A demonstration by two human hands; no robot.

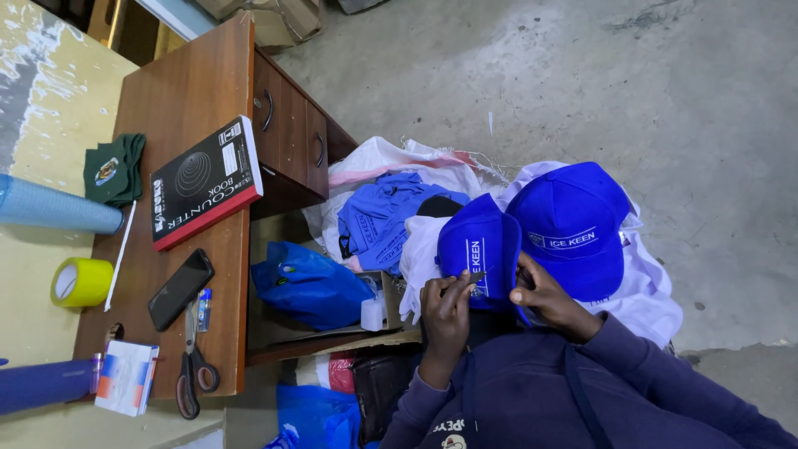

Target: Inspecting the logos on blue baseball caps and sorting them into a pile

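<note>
A blue cap (480, 249) is held between both hands just below the centre of the view. The left hand (445, 303), at 7 o'clock from the cap, is closed with its fingertips pinching a small dark tab at the cap's lower edge. The right hand (544, 298), at 5 o'clock from the cap, is curled around the cap's rim with the thumb pressed against the fabric. A second blue cap (573, 229) is seen touching the first at its 3 o'clock, resting on white fabric (652, 299). Folded blue garments (386, 216) lie at 9 o'clock. On the wooden desk (179, 100), far at 9 o'clock, a black book (204, 183), a phone (180, 288) and scissors (193, 366) are laid.
</note>
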